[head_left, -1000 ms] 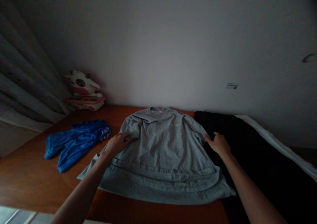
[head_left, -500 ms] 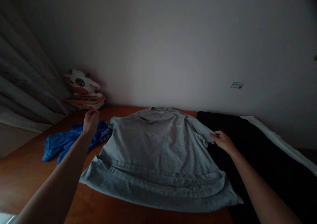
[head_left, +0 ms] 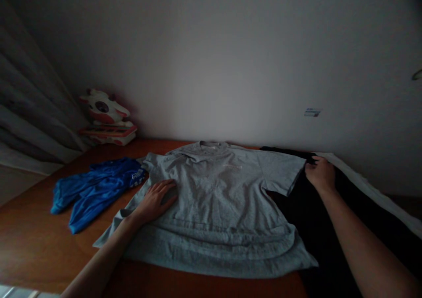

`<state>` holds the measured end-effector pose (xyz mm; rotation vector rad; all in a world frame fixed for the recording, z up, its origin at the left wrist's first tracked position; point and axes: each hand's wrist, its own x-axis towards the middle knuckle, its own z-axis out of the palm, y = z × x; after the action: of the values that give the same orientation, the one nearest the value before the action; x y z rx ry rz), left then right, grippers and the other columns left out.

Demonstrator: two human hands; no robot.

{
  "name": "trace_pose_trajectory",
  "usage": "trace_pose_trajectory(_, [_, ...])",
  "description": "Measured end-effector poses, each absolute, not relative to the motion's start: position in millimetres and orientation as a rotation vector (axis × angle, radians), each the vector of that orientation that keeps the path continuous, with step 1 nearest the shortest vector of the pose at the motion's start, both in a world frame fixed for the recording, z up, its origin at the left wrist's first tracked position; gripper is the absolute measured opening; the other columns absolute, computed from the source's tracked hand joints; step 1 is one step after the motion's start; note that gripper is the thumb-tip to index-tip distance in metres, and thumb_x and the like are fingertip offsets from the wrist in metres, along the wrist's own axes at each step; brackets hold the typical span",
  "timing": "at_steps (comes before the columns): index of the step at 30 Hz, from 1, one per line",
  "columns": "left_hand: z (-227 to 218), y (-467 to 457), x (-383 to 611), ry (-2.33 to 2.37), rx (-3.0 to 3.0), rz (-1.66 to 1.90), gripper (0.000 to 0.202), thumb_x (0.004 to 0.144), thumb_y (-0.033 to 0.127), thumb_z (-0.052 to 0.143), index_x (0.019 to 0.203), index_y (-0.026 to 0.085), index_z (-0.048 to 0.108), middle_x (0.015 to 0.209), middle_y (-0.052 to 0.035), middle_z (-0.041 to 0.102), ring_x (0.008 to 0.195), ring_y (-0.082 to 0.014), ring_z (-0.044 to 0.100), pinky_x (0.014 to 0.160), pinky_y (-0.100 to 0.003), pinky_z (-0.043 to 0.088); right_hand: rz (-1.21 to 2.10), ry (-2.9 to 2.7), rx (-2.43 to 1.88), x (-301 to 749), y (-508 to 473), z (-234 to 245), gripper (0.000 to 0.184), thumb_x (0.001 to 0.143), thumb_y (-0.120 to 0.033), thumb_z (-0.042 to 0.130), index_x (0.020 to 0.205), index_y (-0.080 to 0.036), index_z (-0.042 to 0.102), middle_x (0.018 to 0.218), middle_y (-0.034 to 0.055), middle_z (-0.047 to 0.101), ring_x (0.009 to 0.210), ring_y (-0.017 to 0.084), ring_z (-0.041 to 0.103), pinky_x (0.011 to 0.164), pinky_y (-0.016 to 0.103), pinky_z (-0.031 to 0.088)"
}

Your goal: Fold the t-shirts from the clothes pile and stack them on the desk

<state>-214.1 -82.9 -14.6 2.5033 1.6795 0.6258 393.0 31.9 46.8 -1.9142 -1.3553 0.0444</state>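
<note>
A grey T-shirt (head_left: 217, 201) lies spread face up on the brown wooden table (head_left: 39, 245), collar toward the wall. My left hand (head_left: 154, 200) rests flat on its left side, fingers stretched out. My right hand (head_left: 320, 174) is at the end of the right sleeve, fingers curled on the sleeve's edge, which is pulled out over the black cloth (head_left: 329, 210).
A crumpled blue garment (head_left: 95, 189) lies left of the shirt. A white and red toy (head_left: 104, 113) on a red box sits in the far left corner by grey curtains (head_left: 29, 113). A white cloth strip (head_left: 369, 188) runs along the right, and the wall stands close behind.
My left hand came back from the left sleeve and now lies flat on the shirt. My right hand pulled the right sleeve outward to the right, and both sleeves now lie spread.
</note>
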Motion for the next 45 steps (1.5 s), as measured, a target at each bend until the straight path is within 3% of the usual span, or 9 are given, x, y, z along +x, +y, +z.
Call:
trace_pose_trajectory(2, [-11, -88, -214, 1.670, 2.522, 0.618, 0.045, 0.097, 0.049, 0.053, 0.132, 0.022, 0.062, 0.143, -0.0128, 0.060, 0.132, -0.0310, 0.055, 0.112, -0.052, 0.043, -0.017, -1.432, -1.906, 384, 22, 51, 0.037, 0.078, -0.033, 0.060, 0.109, -0.013, 0.066, 0.110, 0.0222, 0.069, 0.120, 0.037, 0.057, 0.106, 0.055, 0.042])
trace_pose_trajectory(5, [5, -99, -213, 1.626, 2.543, 0.626, 0.034, 0.097, 0.047, 0.053, 0.113, 0.022, 0.070, 0.127, -0.0114, 0.068, 0.119, -0.0284, 0.062, 0.106, -0.047, 0.048, 0.180, -1.900, -1.697, 346, -18, 47, 0.021, 0.084, -0.038, 0.057, 0.092, -0.023, 0.069, 0.103, 0.0123, 0.072, 0.110, 0.031, 0.062, 0.105, 0.048, 0.045])
trace_pose_trajectory(9, [32, -122, -222, 1.437, 2.550, 0.424, 0.029, 0.092, 0.050, 0.060, 0.099, 0.024, 0.072, 0.103, -0.0067, 0.072, 0.098, -0.0229, 0.069, 0.091, -0.034, 0.054, 0.607, -2.306, -1.405, 301, -91, 37, 0.029, 0.091, -0.052, 0.059, 0.099, -0.028, 0.073, 0.111, 0.0066, 0.071, 0.108, 0.026, 0.065, 0.101, 0.041, 0.049])
trace_pose_trajectory(13, [39, -146, -236, 1.484, 2.507, 0.304, 0.047, 0.077, 0.062, 0.074, 0.108, 0.026, 0.072, 0.113, -0.0075, 0.071, 0.104, -0.0264, 0.069, 0.090, -0.033, 0.054, 0.666, -2.377, -1.495, 297, -137, 25, 0.052, 0.074, -0.059, 0.078, 0.117, -0.031, 0.071, 0.126, 0.0081, 0.066, 0.116, 0.031, 0.063, 0.102, 0.045, 0.048])
trace_pose_trajectory(22, [39, -185, -234, 1.560, 2.216, 0.143, 0.040, 0.092, 0.058, 0.054, 0.091, 0.022, 0.071, 0.088, -0.0035, 0.072, 0.081, -0.0186, 0.066, 0.074, -0.025, 0.047, 0.765, -2.332, -1.584, 302, -180, 19, 0.027, 0.092, -0.043, 0.054, 0.099, -0.025, 0.072, 0.103, 0.0078, 0.074, 0.101, 0.026, 0.069, 0.093, 0.037, 0.050])
trace_pose_trajectory(31, [58, -181, -228, 1.481, 2.000, -0.054, 0.036, 0.087, 0.057, 0.059, 0.085, 0.024, 0.072, 0.084, -0.0013, 0.073, 0.079, -0.0195, 0.068, 0.068, -0.024, 0.046, 1.228, -2.369, -1.731, 304, -163, 57, 0.033, 0.086, -0.051, 0.060, 0.084, -0.022, 0.076, 0.082, 0.0062, 0.076, 0.081, 0.024, 0.070, 0.071, 0.029, 0.049])
trace_pose_trajectory(39, [42, -140, -233, 2.031, 2.043, 0.147, 0.044, 0.093, 0.057, 0.042, 0.085, 0.021, 0.066, 0.086, -0.0082, 0.073, 0.079, -0.0238, 0.070, 0.074, -0.032, 0.049, 0.761, -2.197, -1.821, 307, -146, 39, 0.048, 0.089, -0.065, 0.048, 0.070, -0.023, 0.060, 0.071, 0.0050, 0.068, 0.068, 0.020, 0.063, 0.066, 0.029, 0.045])
trace_pose_trajectory(43, [47, -164, -264, 1.925, 2.055, 0.039, 0.045, 0.074, 0.062, 0.068, 0.097, 0.024, 0.069, 0.104, -0.0064, 0.073, 0.094, -0.0264, 0.069, 0.084, -0.033, 0.052, 0.906, -2.244, -1.843, 335, -174, 35, 0.035, 0.074, -0.058, 0.072, 0.082, -0.025, 0.065, 0.084, 0.0022, 0.068, 0.079, 0.020, 0.064, 0.071, 0.026, 0.048])
trace_pose_trajectory(45, [48, -182, -277, 1.776, 2.102, 0.028, 0.062, 0.057, 0.056, 0.083, 0.112, 0.029, 0.070, 0.121, -0.0052, 0.070, 0.109, -0.0288, 0.065, 0.092, -0.035, 0.052, 0.931, -2.258, -1.817, 346, -190, 29, 0.043, 0.060, -0.044, 0.084, 0.096, -0.027, 0.068, 0.101, 0.0024, 0.069, 0.095, 0.024, 0.065, 0.081, 0.027, 0.049])
